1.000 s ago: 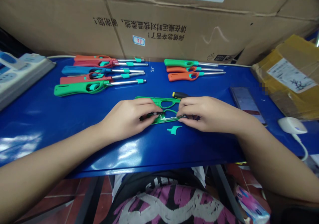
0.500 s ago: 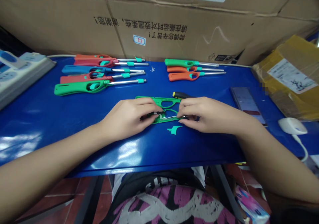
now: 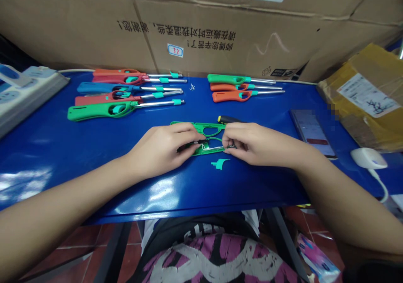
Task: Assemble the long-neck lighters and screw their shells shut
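Mid-build on this one, I'd say. The left hand pins the open green lighter half flat on the blue table, about mid-table toward the near edge, fingers closed tight on it. The right hand has its fingertips pinched narrow on the same half, right where the white wire runs (can't make out what exactly it's nipping). Not closed up yet: the matching green cover lies just behind, and a loose teal trigger piece sits just in front. A screwdriver is beside the cover. Along the far edge are the whole ones: a left bunch of lighters and three more lighters.
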